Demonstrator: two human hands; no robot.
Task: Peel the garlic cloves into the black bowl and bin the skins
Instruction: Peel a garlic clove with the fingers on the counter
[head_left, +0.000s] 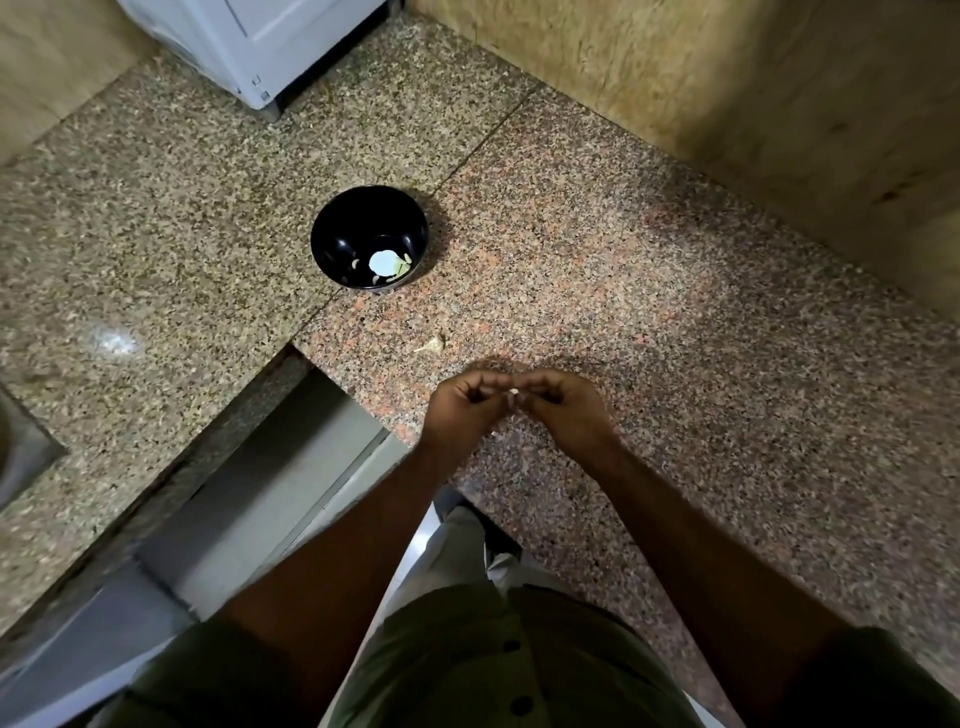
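Item 1: round glossy black bowl (369, 236), standing on the speckled pink-grey granite table (649, 291); serves as landmark. Contents: several pale peeled garlic cloves (387, 270) and a bright white spot, likely glare.

Item 2: small white garlic clove (512, 393), nearer the person than the bowl and to its right, pinched between both hands above the table. Left hand (467, 405) and right hand (558, 402): fingers curled tightly round it, peeling apparently under way.

Item 3: dry papery garlic skin scrap (432, 344), loose on the table between bowl and hands.

Progress: partly done; current clove unfinished, skins not binned, no bin visible.

Room: open table right of the bowl; table edge and cut-out corner lie below-left of it, close beside the left hand.
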